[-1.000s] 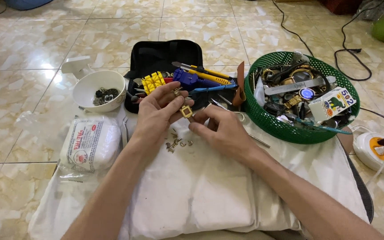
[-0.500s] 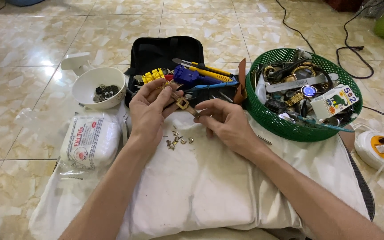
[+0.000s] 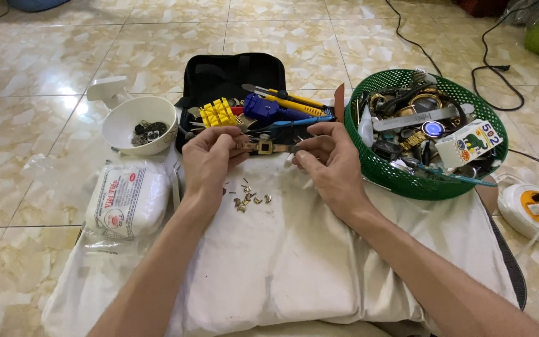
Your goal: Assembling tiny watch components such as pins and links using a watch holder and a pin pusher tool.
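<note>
Both hands, left hand (image 3: 210, 159) & right hand (image 3: 329, 162), pinch a watch strap (image 3: 263, 147), probably metal; green basket (image 3: 407, 181) crowds right, tool case (image 3: 232, 75) behind.

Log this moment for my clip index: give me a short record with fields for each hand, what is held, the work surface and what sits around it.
left hand: left hand, fingers pinching one end of the small gold-coloured metal strap piece
right hand: right hand, fingers gripping the other end
work surface: white cloth-covered cushion on a tiled floor
on cushion: small loose metal bits
left side: white round bowl holding dark small parts; white plastic packet
ahead: open black tool case
right side: green plastic mesh basket full of watches
</note>
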